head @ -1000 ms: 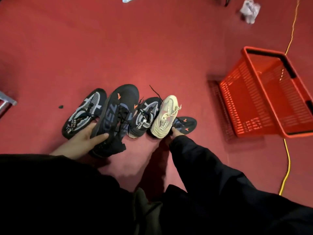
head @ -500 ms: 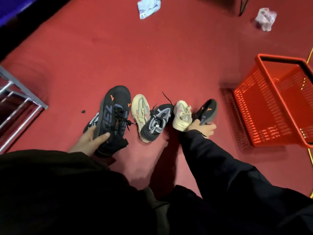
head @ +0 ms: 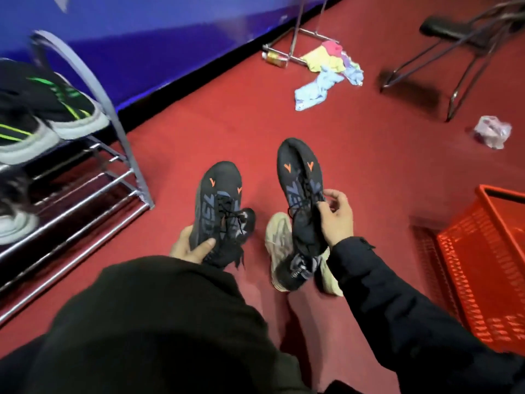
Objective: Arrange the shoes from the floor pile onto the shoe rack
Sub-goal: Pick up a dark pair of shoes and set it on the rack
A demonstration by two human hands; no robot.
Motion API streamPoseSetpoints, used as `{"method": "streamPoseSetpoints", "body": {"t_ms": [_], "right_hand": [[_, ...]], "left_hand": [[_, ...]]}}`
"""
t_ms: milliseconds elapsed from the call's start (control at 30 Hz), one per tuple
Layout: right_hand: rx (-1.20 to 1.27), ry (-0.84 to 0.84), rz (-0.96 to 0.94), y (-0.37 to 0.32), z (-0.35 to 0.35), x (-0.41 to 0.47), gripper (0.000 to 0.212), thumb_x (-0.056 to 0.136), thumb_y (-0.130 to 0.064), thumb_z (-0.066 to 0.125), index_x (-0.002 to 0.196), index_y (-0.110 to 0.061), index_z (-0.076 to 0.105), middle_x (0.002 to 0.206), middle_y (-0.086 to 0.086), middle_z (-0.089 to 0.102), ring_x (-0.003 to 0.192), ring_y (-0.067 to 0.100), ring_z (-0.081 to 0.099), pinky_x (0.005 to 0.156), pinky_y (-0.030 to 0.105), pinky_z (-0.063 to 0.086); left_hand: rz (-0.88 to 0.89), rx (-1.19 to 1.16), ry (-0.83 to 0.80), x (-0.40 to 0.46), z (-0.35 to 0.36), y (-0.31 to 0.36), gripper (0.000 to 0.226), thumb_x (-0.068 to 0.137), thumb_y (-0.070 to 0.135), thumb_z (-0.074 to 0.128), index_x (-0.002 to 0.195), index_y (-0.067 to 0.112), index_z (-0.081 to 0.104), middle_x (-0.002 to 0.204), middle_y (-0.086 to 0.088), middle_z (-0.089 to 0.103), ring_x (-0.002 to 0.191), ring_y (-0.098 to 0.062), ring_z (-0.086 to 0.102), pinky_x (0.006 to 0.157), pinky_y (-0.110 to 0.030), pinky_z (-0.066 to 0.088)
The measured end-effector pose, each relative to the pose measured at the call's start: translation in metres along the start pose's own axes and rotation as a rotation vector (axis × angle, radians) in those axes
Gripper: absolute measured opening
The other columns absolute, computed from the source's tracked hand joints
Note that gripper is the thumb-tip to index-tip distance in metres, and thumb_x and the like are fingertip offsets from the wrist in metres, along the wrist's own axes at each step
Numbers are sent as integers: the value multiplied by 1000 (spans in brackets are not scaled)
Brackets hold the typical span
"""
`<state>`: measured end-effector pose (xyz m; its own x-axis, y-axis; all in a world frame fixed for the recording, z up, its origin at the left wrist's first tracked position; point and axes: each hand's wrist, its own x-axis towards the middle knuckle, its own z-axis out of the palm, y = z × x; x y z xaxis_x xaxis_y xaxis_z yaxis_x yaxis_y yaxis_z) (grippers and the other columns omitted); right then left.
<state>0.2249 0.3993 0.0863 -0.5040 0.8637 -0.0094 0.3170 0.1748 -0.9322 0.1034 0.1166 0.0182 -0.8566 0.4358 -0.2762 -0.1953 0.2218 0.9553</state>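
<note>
Each of my hands holds one dark sneaker with orange marks, toes pointing away from me, above the red floor. My left hand (head: 190,245) grips the heel of the left dark sneaker (head: 220,200). My right hand (head: 336,216) grips the right dark sneaker (head: 301,180) by its laces and collar. Beneath the right one, a cream sneaker (head: 279,237) and a black-and-white sneaker (head: 295,273) lie on the floor, partly hidden. The metal shoe rack (head: 93,191) stands at the left, with black sneakers with green stripes (head: 51,109) on its top shelf.
A red plastic basket (head: 483,268) sits on the floor at the right. Coloured cloths (head: 326,75) lie by a metal stand near the blue wall (head: 159,32). A chair's black legs (head: 460,49) and a crumpled pink bag (head: 491,132) are at the far right.
My right hand has picked the second dark sneaker up off the floor, and both dark sneakers are now raised. My view has swung left and up, bringing the rack and wall into sight.
</note>
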Motion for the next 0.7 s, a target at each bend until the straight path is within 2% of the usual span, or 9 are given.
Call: {"method": "streamPoseSetpoints", "body": {"t_ms": [67,133,200,267,400,500,600,633,700], "right_hand": [[50,-145,22,-11,38,-6,24,93,2,56,114,-8,58,81,3,60,57,-11,56,59,5,44],[89,-270,63,-19,74,-18,19,93,-4,58,110,-12,61,87,9,65,66,3,61,66,16,52],[112,-347,98,-26,106,-30,16,91,-12,60,107,-16,63,94,9,68,76,14,63,75,28,55],[151,-424,138,-35,134,-43,17,94,-8,58,110,-12,62,94,9,67,79,18,63,71,22,55],[142,-590,156,-49,181,-69,18,96,-6,57,113,-9,62,100,15,69,84,23,64,76,30,54],[123,-672,134,-56,214,-84,17,95,-4,58,111,-7,64,101,18,69,88,25,63,84,36,53],[134,-743,118,-65,243,-95,17,96,-4,57,112,-6,63,99,14,69,86,22,63,73,24,54],[135,-760,116,-69,250,-97,18,96,-4,57,113,-6,62,98,13,69,85,21,64,69,20,54],[145,-777,124,-71,266,-98,16,97,-5,57,112,-7,62,96,10,69,81,18,64,66,16,54]], "left_hand": [[37,-59,106,-8,-12,5,37,94,-2,62,127,12,50,108,-1,68,84,7,67,73,-9,51],[46,-128,188,-16,-27,10,36,96,1,62,128,13,50,107,7,67,87,12,67,77,-9,51],[48,-206,256,-22,-45,11,38,95,14,67,131,18,53,115,5,70,108,-4,68,90,-18,52],[40,-255,330,-27,-70,8,50,94,20,67,141,17,50,126,1,68,120,-16,63,98,-24,51],[15,-270,429,-43,-113,-2,38,102,9,53,139,19,50,124,7,68,109,-2,68,86,-14,52],[-19,-238,475,-55,-138,-8,40,104,15,51,143,21,45,124,14,65,116,-3,64,87,-11,49],[-39,-119,512,-59,-156,-1,40,108,29,41,147,29,37,129,21,55,110,12,54,83,2,40],[-39,-93,529,-55,-162,1,43,108,36,39,149,28,35,135,21,51,115,10,52,92,0,38],[-27,-57,544,-45,-173,3,59,103,51,37,155,23,31,152,14,44,137,-2,45,115,-23,34]]}}
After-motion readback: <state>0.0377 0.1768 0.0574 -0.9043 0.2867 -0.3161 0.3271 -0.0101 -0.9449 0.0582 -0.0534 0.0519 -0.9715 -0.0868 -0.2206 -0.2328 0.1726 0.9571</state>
